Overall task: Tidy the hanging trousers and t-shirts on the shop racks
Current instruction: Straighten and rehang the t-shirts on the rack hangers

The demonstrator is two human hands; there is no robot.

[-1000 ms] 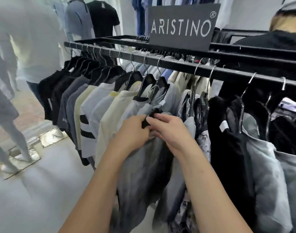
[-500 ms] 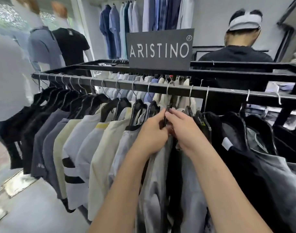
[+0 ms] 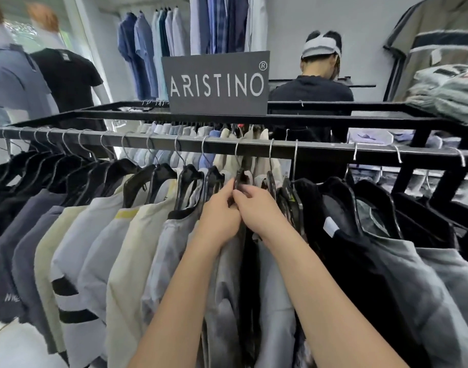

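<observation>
T-shirts (image 3: pixel 137 251) crowded along black rail (image 3: pixel 153 141)

left hand (image 3: pixel 219 216), right hand (image 3: pixel 259 211) below sign (image 3: pixel 217 83): grip was hidden among shirts (image 3: pixel 174 251), held thing unclear | mannequin (image 3: pixel 68 78) left of sign: was blurred

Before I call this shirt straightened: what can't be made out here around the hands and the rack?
Head view, the only one:
Whether left hand and right hand have their grip on hanger or collar: the hands cover it.
Hem of the grey t-shirt: cut off by the bottom edge.
Print on the dark t-shirt far left: blurred.
</observation>
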